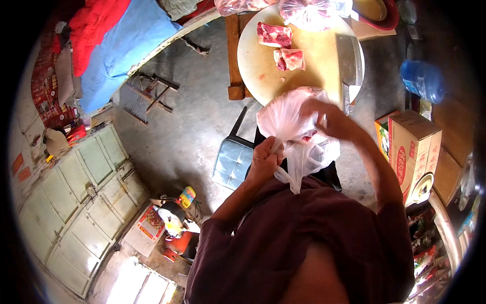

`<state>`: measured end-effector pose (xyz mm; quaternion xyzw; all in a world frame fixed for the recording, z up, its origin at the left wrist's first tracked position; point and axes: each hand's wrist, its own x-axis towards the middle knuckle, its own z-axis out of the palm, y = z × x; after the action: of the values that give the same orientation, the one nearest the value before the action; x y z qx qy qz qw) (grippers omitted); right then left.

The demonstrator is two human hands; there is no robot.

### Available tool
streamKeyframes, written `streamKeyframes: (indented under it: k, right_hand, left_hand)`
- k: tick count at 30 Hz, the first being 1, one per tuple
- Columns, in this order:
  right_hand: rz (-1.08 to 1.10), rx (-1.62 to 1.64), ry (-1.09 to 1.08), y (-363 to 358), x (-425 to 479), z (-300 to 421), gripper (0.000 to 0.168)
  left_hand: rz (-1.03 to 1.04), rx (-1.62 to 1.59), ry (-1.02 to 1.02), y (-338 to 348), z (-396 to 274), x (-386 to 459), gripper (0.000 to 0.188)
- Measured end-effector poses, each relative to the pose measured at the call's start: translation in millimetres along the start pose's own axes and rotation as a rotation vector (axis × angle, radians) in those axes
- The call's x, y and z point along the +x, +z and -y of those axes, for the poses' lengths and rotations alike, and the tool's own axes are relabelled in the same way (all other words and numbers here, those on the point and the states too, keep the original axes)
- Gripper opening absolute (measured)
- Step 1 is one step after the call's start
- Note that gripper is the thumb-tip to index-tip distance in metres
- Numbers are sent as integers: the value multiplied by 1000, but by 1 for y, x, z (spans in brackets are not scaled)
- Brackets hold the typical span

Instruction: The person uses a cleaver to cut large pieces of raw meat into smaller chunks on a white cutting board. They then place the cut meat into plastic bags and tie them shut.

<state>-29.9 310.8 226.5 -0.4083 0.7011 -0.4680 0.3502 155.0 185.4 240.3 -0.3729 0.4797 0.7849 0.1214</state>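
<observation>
My left hand point(265, 157) grips the gathered edge of a thin translucent plastic bag point(284, 116) in front of my body. My right hand point(329, 118) is at the bag's far right side, its fingers partly hidden by or against the film, so its hold is unclear. A bit of red meat point(306, 139) shows at the bag's opening. Beyond the bag is a round cutting board point(319, 49). Two chunks of raw meat, a larger one point(274, 35) and a smaller one point(289, 59), lie on it. A broad-bladed cleaver point(348, 60) rests along its right side, handle towards me.
More bagged meat point(309, 13) sits at the board's far edge, near a red basin point(379, 13). A padded stool point(233, 161) stands left of my legs. Cardboard boxes point(414, 152) and a blue water jug point(422, 81) are on the right. A small folding stool point(148, 97) is at left.
</observation>
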Motion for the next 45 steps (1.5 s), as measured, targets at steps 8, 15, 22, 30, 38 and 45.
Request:
streamKeyframes:
  k: [8,15,22,30,38,45]
  right_hand:
    - [240,-825,247,65,107,-161,10]
    - [276,-1110,-13,101,117,-171,10]
    - [289,-934,279,88,123,-155,11]
    - [-300,-95,159,9,120,-162,23]
    - [-265,-582,310,-23,83,-162,23]
    - [-221,174,325,-28,92,-138,30]
  left_hand:
    - [153,47,-16,-11,20,-1,31]
    - [207,-45,-37,-10,18,1,33]
    - [122,6,-26,-3,-3,4,26]
    - [100,-67,-83,5,-30,17,28]
    - [255,-45,27,27,-67,31,29]
    - [171,-26,98,12,-57,76,24]
